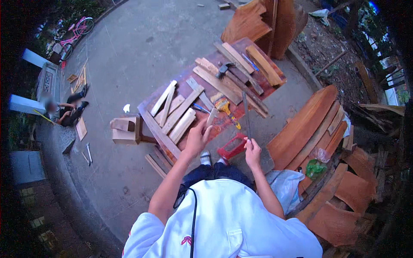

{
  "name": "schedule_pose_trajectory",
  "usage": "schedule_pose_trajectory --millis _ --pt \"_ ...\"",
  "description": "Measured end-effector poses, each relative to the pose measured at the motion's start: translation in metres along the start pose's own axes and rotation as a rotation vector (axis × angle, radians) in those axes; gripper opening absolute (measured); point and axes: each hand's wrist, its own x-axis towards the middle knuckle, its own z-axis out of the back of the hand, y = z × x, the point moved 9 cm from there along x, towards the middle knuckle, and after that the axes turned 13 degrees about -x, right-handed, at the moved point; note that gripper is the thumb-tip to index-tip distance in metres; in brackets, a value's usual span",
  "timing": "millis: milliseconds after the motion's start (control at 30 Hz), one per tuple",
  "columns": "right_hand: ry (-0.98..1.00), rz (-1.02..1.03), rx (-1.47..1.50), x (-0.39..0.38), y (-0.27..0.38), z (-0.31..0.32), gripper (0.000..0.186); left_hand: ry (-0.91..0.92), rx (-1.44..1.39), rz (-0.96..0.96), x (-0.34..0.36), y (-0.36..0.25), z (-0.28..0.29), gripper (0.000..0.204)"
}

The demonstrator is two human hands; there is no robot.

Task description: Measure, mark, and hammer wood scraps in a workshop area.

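My left hand (pixel 198 136) is closed round a short, pale wood strip (pixel 211 117), raised over the near edge of the table. My right hand (pixel 253 151) grips the lower end of a long, narrow dark metal tool (pixel 246 114), which looks like a file and points away from me. Just beyond the hands, a paintbrush (pixel 222 105) with a yellow handle lies on the reddish-brown table (pixel 218 129). Pale wood strips (pixel 183 109) are spread beside my left hand. Farther back a claw hammer (pixel 223 70) rests on boards.
A red frame-like object (pixel 232 147) is by my feet. An open cardboard box (pixel 125 130) stands left of the table. Curved brown boards (pixel 303 129) and a white sack (pixel 282 189) lie on the right. At far left a person (pixel 64 112) sits near a pink bicycle (pixel 74 36).
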Motion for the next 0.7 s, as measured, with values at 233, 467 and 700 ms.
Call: schedule_pose_trajectory --millis 233,467,700 --pt "0.184 -0.12 0.266 0.013 0.049 -0.006 0.027 0.084 -0.125 0.028 0.005 -0.057 0.034 0.034" --pt "0.254 0.135 0.227 0.015 0.145 0.017 0.026 0.067 -0.029 0.005 0.001 -0.107 0.069 0.033" --pt "0.247 0.4 0.011 -0.003 0.219 0.034 0.02 0.036 0.072 -0.073 -0.013 -0.144 0.092 0.032"
